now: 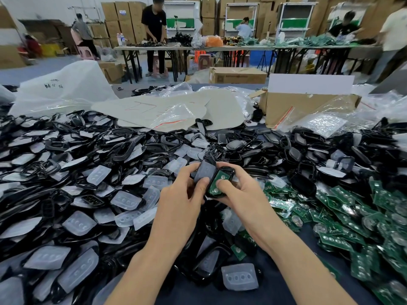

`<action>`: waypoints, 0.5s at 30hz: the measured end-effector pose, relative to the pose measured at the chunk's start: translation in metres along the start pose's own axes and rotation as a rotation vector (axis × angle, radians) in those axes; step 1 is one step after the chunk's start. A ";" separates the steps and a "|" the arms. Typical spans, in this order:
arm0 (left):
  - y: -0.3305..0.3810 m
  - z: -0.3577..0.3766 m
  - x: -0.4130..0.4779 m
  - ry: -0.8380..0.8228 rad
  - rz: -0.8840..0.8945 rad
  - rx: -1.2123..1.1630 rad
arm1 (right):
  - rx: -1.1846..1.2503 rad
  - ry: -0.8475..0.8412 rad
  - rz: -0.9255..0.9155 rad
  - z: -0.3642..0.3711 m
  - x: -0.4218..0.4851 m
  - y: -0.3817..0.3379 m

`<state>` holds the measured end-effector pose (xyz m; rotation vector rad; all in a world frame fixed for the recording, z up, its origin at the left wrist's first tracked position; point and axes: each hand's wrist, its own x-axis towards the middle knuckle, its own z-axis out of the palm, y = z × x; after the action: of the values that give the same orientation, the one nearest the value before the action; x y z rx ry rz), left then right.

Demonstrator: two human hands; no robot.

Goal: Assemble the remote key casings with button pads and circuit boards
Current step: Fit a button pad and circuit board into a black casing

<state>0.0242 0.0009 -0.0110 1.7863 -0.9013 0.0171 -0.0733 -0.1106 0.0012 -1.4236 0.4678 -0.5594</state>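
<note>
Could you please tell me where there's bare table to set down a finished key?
Only near the front edge: a bare dark strip of table between the loose button pad and the right forearm, and a sliver between that forearm and the green circuit boards. Left and centre are heaped with black casings and pads.

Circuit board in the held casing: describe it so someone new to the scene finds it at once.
On the cluttered table, look centre, just left of the heap of loose green boards. There the right hand grips a black casing half with the circuit board inside, thumb on it. Unlike the loose boards, it sits in a casing, held off the table.
</note>
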 end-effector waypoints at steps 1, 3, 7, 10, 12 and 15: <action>0.000 0.000 0.000 0.003 -0.003 -0.002 | -0.028 0.002 -0.003 0.000 0.000 -0.001; 0.001 0.001 0.000 0.000 -0.012 -0.005 | -0.061 0.010 -0.005 0.000 -0.002 -0.003; 0.001 0.001 -0.001 -0.004 -0.009 0.017 | -0.097 0.018 -0.019 0.002 -0.005 -0.007; 0.001 0.001 -0.002 -0.006 0.000 0.040 | -0.142 0.016 -0.028 0.002 -0.004 -0.006; 0.001 0.000 -0.002 -0.014 0.010 0.073 | -0.178 0.019 -0.030 0.001 -0.004 -0.005; 0.002 -0.002 -0.002 -0.007 0.041 0.127 | -0.221 0.023 -0.040 0.001 -0.003 -0.003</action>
<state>0.0223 0.0032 -0.0096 1.8864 -0.9592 0.0967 -0.0755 -0.1082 0.0037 -1.6419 0.5332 -0.5697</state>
